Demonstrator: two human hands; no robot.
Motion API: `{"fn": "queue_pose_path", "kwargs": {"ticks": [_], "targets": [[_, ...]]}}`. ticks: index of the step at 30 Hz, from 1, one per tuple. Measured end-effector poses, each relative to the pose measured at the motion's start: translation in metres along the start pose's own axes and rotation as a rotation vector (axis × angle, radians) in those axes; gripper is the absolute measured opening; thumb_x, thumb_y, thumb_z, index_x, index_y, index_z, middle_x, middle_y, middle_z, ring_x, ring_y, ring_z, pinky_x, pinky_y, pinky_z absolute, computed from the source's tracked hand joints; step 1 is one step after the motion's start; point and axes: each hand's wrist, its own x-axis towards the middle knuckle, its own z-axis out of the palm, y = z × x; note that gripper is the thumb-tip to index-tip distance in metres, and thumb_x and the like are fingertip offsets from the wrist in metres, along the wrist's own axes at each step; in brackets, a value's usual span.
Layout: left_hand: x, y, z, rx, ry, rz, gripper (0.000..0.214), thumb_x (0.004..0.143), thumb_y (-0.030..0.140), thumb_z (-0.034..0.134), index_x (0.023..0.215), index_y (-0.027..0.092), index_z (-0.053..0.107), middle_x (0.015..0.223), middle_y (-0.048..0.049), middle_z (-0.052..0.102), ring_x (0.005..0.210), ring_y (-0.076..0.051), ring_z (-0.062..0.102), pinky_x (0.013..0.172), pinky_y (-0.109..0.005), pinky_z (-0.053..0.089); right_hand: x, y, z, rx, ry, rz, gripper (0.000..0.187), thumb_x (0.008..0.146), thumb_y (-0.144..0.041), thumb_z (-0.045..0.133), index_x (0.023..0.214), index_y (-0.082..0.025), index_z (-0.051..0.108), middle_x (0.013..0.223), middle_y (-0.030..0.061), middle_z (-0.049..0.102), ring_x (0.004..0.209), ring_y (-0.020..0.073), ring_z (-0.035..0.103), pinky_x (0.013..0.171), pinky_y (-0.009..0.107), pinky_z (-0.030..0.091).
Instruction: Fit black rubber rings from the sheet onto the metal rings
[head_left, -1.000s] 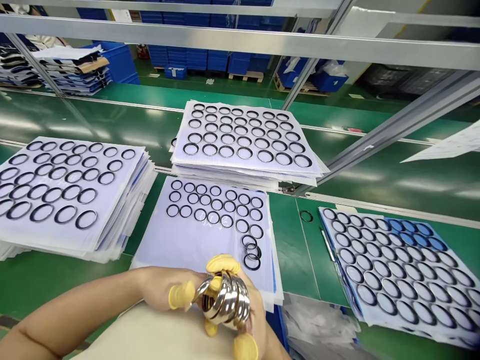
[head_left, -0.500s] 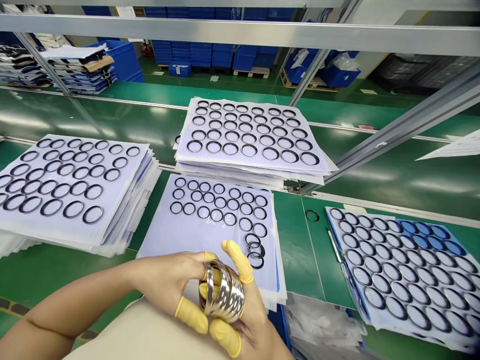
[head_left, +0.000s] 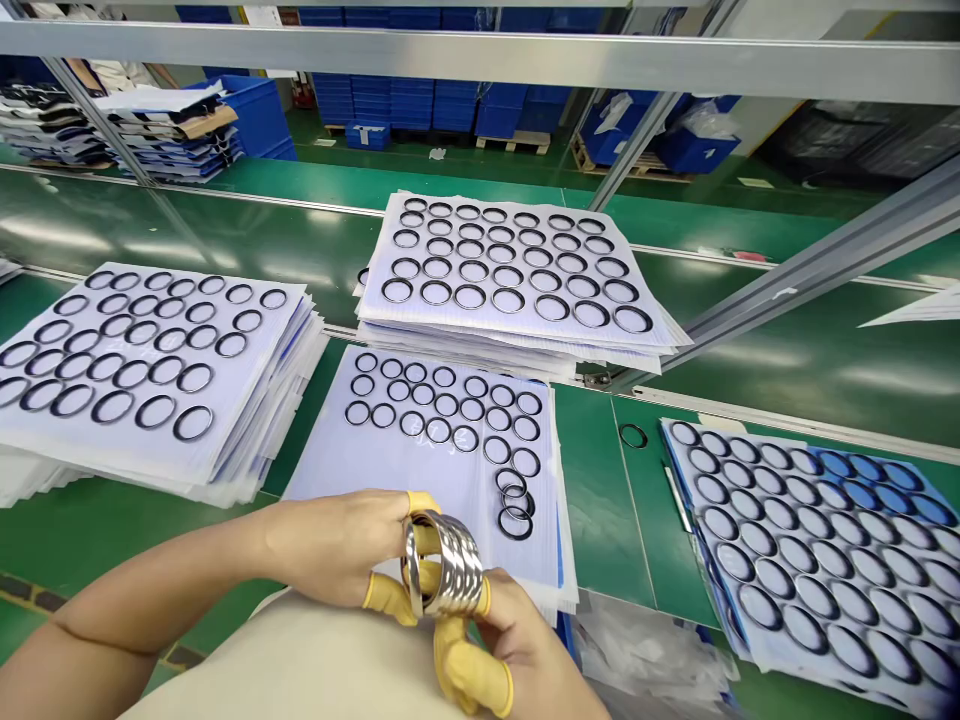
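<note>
My left hand [head_left: 334, 550] and my right hand [head_left: 502, 640] both grip a stack of shiny metal rings [head_left: 442, 565], held on edge just above the front sheet. Yellow finger cots cover several fingertips. That lavender-white sheet [head_left: 450, 540] carries rows of black rings [head_left: 427, 400], with a few overlapping black rings [head_left: 514, 505] close to my right hand. My fingers hide part of the stack.
Stacked sheets of rings lie at left [head_left: 127, 450], back [head_left: 517, 345] and right [head_left: 787, 640] on the green conveyor belt [head_left: 600, 490]. A loose black ring [head_left: 634, 436] lies on the belt. Aluminium rails [head_left: 480, 60] cross above; blue crates [head_left: 390, 100] stand behind.
The ring stack has turned in my fingers, and my right hand's fingers have closed in around it. The whole scene has shifted slightly as my head moved.
</note>
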Motion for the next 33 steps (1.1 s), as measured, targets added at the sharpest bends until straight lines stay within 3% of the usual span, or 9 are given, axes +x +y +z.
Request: {"fn": "queue_pose_path", "kwargs": {"ticks": [4, 9, 11, 15, 22, 27, 30, 33], "targets": [[0.004, -0.011, 0.002, -0.047, -0.092, 0.041, 0.036, 0.079, 0.047, 0.068, 0.104, 0.021, 0.064, 0.109, -0.0058, 0.06, 0.095, -0.021, 0.059, 0.084, -0.027, 0.045, -0.001, 0.005, 0.001, 0.151, -0.075, 0.093, 0.048, 0.083, -0.06, 0.057, 0.067, -0.015, 0.062, 0.051, -0.0029, 0.05, 0.042, 0.006, 0.042, 0.043, 0.018, 0.033], [0.007, -0.024, 0.006, -0.179, -0.165, 0.098, 0.047, 0.072, 0.057, 0.071, 0.102, 0.021, 0.067, 0.1, -0.0047, 0.065, 0.087, -0.019, 0.061, 0.08, -0.024, 0.046, -0.002, 0.005, 0.004, 0.271, -0.102, 0.185, 0.05, 0.08, -0.063, 0.059, 0.086, -0.014, 0.065, 0.05, -0.0037, 0.049, 0.039, 0.0058, 0.04, 0.042, 0.017, 0.035], [0.007, -0.026, 0.006, -0.193, -0.187, 0.091, 0.05, 0.069, 0.058, 0.072, 0.103, 0.021, 0.067, 0.1, -0.0047, 0.066, 0.086, -0.019, 0.061, 0.078, -0.023, 0.046, -0.002, 0.004, 0.005, 0.254, -0.097, 0.174, 0.05, 0.079, -0.063, 0.059, 0.084, -0.014, 0.065, 0.051, -0.0035, 0.05, 0.041, 0.0059, 0.039, 0.043, 0.018, 0.034], [0.008, -0.027, 0.006, -0.186, -0.171, 0.113, 0.053, 0.067, 0.059, 0.073, 0.104, 0.02, 0.066, 0.101, -0.0049, 0.066, 0.087, -0.019, 0.061, 0.078, -0.023, 0.046, 0.0, 0.0, 0.004, 0.162, -0.063, 0.096, 0.049, 0.079, -0.064, 0.058, 0.072, -0.016, 0.064, 0.051, -0.0034, 0.05, 0.045, 0.0079, 0.04, 0.053, 0.023, 0.041], [0.01, -0.027, 0.008, -0.165, -0.157, 0.1, 0.049, 0.067, 0.057, 0.074, 0.099, 0.022, 0.067, 0.094, -0.0027, 0.066, 0.083, -0.018, 0.061, 0.074, -0.023, 0.044, -0.007, 0.002, 0.003, 0.053, -0.006, 0.124, 0.05, 0.078, -0.068, 0.056, 0.065, -0.02, 0.063, 0.052, -0.0007, 0.054, 0.054, 0.0135, 0.046, 0.063, 0.028, 0.049], [0.011, -0.025, 0.006, -0.157, -0.161, 0.095, 0.046, 0.067, 0.057, 0.074, 0.097, 0.022, 0.067, 0.091, -0.0022, 0.066, 0.082, -0.018, 0.06, 0.072, -0.022, 0.043, -0.006, 0.001, 0.002, 0.01, 0.006, 0.074, 0.048, 0.079, -0.067, 0.055, 0.072, -0.02, 0.067, 0.064, 0.0021, 0.06, 0.066, 0.0176, 0.052, 0.068, 0.031, 0.05], [0.011, -0.024, 0.006, -0.144, -0.142, 0.114, 0.042, 0.07, 0.055, 0.074, 0.095, 0.022, 0.067, 0.088, -0.0016, 0.066, 0.079, -0.017, 0.06, 0.071, -0.022, 0.043, -0.004, -0.002, 0.002, 0.025, -0.008, 0.056, 0.047, 0.08, -0.065, 0.056, 0.082, -0.02, 0.069, 0.071, 0.0027, 0.062, 0.064, 0.016, 0.052, 0.063, 0.028, 0.048], [0.012, -0.023, 0.006, -0.137, -0.132, 0.11, 0.041, 0.071, 0.054, 0.073, 0.097, 0.022, 0.066, 0.089, -0.0017, 0.066, 0.078, -0.016, 0.06, 0.071, -0.022, 0.043, -0.003, -0.003, 0.002, 0.066, -0.019, 0.06, 0.044, 0.085, -0.06, 0.053, 0.08, -0.019, 0.068, 0.061, -0.0003, 0.056, 0.051, 0.0109, 0.045, 0.052, 0.023, 0.042]]}}
